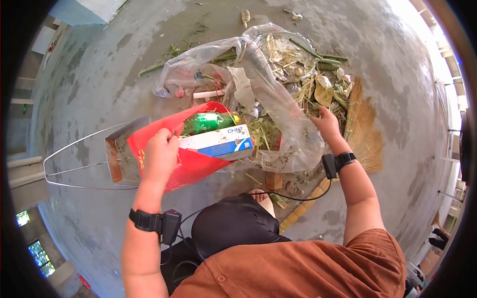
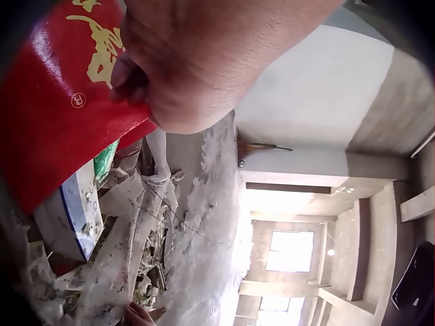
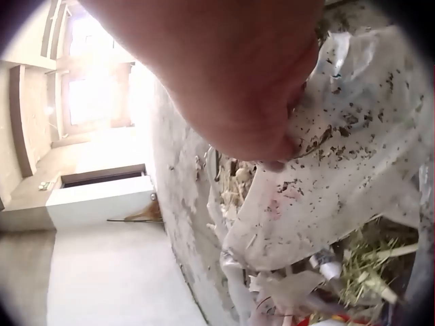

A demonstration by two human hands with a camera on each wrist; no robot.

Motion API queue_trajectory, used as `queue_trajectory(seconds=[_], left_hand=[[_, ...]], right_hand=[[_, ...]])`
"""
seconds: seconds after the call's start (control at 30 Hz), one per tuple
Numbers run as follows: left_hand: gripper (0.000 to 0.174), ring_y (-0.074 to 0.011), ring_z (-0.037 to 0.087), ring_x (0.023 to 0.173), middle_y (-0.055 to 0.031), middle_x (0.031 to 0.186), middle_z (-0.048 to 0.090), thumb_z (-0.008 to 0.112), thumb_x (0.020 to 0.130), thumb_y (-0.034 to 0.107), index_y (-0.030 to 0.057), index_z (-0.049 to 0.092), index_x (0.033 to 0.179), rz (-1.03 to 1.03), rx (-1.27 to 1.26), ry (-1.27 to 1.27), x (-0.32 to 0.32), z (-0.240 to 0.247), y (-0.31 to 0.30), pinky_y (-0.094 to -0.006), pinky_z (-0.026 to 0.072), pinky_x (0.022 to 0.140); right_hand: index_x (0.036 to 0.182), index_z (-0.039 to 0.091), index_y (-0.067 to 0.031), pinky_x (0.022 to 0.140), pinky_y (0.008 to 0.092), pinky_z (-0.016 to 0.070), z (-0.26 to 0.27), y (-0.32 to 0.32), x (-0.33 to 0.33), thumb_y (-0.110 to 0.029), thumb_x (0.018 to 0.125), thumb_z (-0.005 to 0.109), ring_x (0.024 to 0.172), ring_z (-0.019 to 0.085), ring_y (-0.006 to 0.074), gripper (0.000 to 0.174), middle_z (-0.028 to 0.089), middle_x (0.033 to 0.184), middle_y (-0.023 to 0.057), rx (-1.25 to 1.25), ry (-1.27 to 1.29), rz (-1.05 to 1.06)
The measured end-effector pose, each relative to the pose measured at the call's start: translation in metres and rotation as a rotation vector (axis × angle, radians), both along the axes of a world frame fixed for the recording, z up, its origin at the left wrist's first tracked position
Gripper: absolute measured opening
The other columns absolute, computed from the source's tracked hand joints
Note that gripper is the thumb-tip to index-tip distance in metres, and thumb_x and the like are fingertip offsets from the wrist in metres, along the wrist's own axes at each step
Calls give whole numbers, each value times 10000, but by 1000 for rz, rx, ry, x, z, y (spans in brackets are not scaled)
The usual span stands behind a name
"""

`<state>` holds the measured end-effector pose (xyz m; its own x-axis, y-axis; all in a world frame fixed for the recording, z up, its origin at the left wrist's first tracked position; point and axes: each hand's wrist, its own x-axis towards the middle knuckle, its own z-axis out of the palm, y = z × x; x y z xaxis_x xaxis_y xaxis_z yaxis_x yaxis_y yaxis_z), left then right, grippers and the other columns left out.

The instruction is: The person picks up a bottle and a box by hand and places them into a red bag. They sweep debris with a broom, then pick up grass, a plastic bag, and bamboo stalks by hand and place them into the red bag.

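Observation:
My left hand (image 1: 161,151) grips the edge of a red bag (image 1: 196,171) with yellow lettering on its side. The bag lies tilted, its mouth towards the litter. A green bottle (image 1: 206,122) and a white and blue box (image 1: 221,141) marked CHNT stick out of it. On the other side, my right hand (image 1: 329,128) pinches the edge of a large clear plastic bag (image 1: 298,134). Dirt specks cover this plastic (image 3: 340,163) in the right wrist view. Its body spreads over the litter and its mouth faces the red bag.
A dustpan (image 1: 121,159) with a long wire handle (image 1: 69,149) stands at the left. Litter with leaves and stalks (image 1: 293,59) heaps beyond the plastic. A straw broom head (image 1: 365,129) lies at the right, its yellow handle (image 1: 305,203) running near my foot (image 1: 258,195).

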<state>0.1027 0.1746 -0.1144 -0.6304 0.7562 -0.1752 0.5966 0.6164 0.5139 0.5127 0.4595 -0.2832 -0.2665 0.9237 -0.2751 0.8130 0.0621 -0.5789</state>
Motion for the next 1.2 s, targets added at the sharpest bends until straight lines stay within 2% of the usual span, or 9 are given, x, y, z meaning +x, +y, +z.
queue_trajectory(seconds=[0.07, 0.27, 0.37, 0.43, 0.57, 0.67, 0.83, 1.13, 1.2], left_hand=[[205, -457, 619, 809, -264, 813, 641, 609, 911, 172, -27, 596, 864, 38, -25, -21, -1, 12, -4, -495, 479, 732], [199, -265, 600, 648, -190, 699, 597, 599, 918, 139, -38, 559, 835, 138, -61, -74, 2, 44, -12, -402, 475, 625], [200, -235, 578, 621, -174, 686, 592, 601, 922, 128, -45, 552, 834, 177, -61, -78, -2, 44, -19, -383, 471, 611], [200, -241, 575, 616, -174, 686, 597, 604, 923, 123, -48, 552, 836, 175, -56, -61, -5, 45, -23, -383, 472, 613], [207, -237, 570, 624, -177, 691, 599, 619, 922, 125, -54, 552, 843, 189, -64, -50, -2, 54, -26, -379, 472, 619], [212, -234, 546, 620, -181, 692, 592, 628, 922, 127, -57, 553, 849, 236, -79, -70, -3, 55, -27, -375, 468, 619], [204, -223, 529, 615, -176, 685, 583, 629, 917, 120, -56, 553, 846, 221, -44, -56, -3, 49, -28, -370, 464, 615], [183, -206, 550, 616, -150, 684, 594, 619, 911, 106, -51, 557, 839, 194, -54, -82, -5, 48, -22, -368, 463, 606], [187, -204, 553, 616, -149, 684, 596, 616, 912, 107, -52, 556, 834, 179, -41, -64, -8, 43, -25, -370, 465, 605]], right_hand=[[1172, 716, -121, 931, 398, 513, 12, -6, -41, -169, 827, 709, 1079, 636, 312, 349, 712, 1058, 108, 465, -78, 71], [921, 690, -116, 913, 405, 496, 28, 0, -189, -152, 840, 651, 1010, 600, 296, 97, 679, 962, 63, 613, 102, 736], [944, 709, -127, 927, 373, 491, 15, 10, -253, -157, 820, 655, 1053, 602, 263, 139, 688, 961, 31, 640, 121, 922], [1012, 730, -140, 954, 355, 474, -7, 20, -285, -169, 830, 664, 1131, 583, 219, 196, 682, 1051, 3, 711, -223, 1130], [1166, 719, -159, 989, 345, 442, -57, 32, -314, -195, 855, 682, 1243, 534, 183, 316, 615, 1290, -11, 690, -460, 1121], [1281, 625, -152, 1013, 360, 436, -47, 31, -306, -187, 840, 693, 1245, 548, 198, 448, 645, 1238, -8, 661, -526, 1191], [1022, 762, -185, 965, 353, 455, -83, 40, -294, -218, 858, 664, 1165, 578, 192, 194, 700, 1121, -44, 690, -587, 1326], [980, 766, -159, 956, 378, 487, -83, 11, -226, -210, 847, 639, 1190, 584, 248, 191, 719, 1108, 28, 437, -509, 1132], [900, 770, -129, 922, 379, 507, -89, 3, -217, -195, 806, 646, 1141, 612, 259, 169, 727, 1100, 32, 535, -486, 1259]])
